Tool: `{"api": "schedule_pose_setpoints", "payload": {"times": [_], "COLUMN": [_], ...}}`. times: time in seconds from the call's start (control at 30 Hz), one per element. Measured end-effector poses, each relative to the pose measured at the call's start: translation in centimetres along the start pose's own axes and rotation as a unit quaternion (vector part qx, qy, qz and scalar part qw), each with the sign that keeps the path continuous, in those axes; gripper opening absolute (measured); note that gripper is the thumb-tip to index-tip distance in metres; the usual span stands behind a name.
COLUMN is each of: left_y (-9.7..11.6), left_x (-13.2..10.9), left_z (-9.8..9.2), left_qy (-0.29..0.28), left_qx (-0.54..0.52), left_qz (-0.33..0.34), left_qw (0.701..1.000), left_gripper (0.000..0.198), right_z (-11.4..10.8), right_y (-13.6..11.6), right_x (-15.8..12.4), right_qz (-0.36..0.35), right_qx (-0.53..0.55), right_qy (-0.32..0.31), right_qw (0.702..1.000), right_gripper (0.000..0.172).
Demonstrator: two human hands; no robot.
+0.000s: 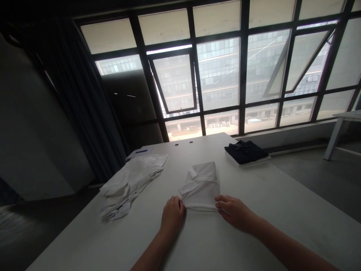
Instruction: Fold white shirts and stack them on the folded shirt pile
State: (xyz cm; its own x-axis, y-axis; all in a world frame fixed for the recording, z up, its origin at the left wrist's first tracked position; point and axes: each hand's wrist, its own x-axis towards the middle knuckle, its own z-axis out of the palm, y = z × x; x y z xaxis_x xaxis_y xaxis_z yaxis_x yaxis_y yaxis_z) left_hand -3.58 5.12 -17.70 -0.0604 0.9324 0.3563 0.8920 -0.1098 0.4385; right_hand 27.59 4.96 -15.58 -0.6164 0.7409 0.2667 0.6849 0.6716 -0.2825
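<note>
A white shirt (201, 192), folded into a compact rectangle with its collar or a sleeve part lying across the top, rests on the white table (197, 241). At its near left corner, my left hand (172, 212) has its fingers curled and closed on the fabric edge. My right hand (235, 211) pinches the near right corner between thumb and fingers. Both hands stay low, at table height. The undersides of the fingers are hidden.
Loose white garments (132, 184) lie spread on the table's left side. A dark folded shirt (246, 151) sits atop something white at the right edge. A blue pen (141, 151) lies on paper at the far left. Windows (218, 75) stand behind the table.
</note>
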Motion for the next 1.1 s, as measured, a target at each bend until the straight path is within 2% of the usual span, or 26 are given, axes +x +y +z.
{"api": "schedule_pose_setpoints", "payload": {"times": [0.1,0.17,0.27,0.33,0.4,0.5,0.63,0.73,0.9,1.1], "left_y": [0.0,0.7,2.6,4.0,4.8,4.9,4.3,4.6,5.3,4.8], "left_x": [-0.1,-0.2,-0.9,-1.5,-2.2,-2.8,-2.9,-2.8,-2.7,-2.9], "left_z": [-0.4,-1.1,-1.9,-1.8,-1.2,0.3,1.2,0.7,-1.1,-1.4], "left_qy": [0.010,0.038,0.060,0.018,-0.039,-0.100,-0.159,-0.184,-0.230,-0.234], "left_qx": [0.021,0.030,0.031,0.030,0.038,0.070,0.131,0.150,0.125,0.099], "left_qz": [-0.003,0.021,0.134,0.228,0.279,0.262,0.218,0.203,0.209,0.205], "left_qw": [1.000,0.999,0.989,0.973,0.959,0.957,0.954,0.950,0.942,0.945], "left_gripper": [0.016,0.014,0.022,0.033,0.047,0.061,0.061,0.061,0.065,0.068], "right_z": [-0.1,-0.3,-0.2,0.0,0.2,0.5,0.6,0.4,0.0,-0.1], "right_y": [0.0,-0.1,-0.2,-0.2,-0.1,0.1,0.3,0.4,0.3,0.2], "right_x": [-0.1,-0.1,0.0,0.0,0.1,0.0,-0.1,-0.2,-0.4,-0.5], "right_qz": [-0.018,-0.018,-0.017,-0.018,-0.018,-0.015,-0.012,-0.007,0.003,0.003], "right_qx": [0.014,0.017,0.022,0.025,0.030,0.042,0.061,0.072,0.092,0.085], "right_qy": [-0.004,-0.004,0.001,0.007,0.016,0.027,0.032,0.030,0.025,0.021], "right_qw": [1.000,1.000,1.000,1.000,0.999,0.999,0.998,0.997,0.995,0.996], "right_gripper": [0.024,0.024,0.024,0.024,0.024,0.025,0.024,0.025,0.029,0.027]}}
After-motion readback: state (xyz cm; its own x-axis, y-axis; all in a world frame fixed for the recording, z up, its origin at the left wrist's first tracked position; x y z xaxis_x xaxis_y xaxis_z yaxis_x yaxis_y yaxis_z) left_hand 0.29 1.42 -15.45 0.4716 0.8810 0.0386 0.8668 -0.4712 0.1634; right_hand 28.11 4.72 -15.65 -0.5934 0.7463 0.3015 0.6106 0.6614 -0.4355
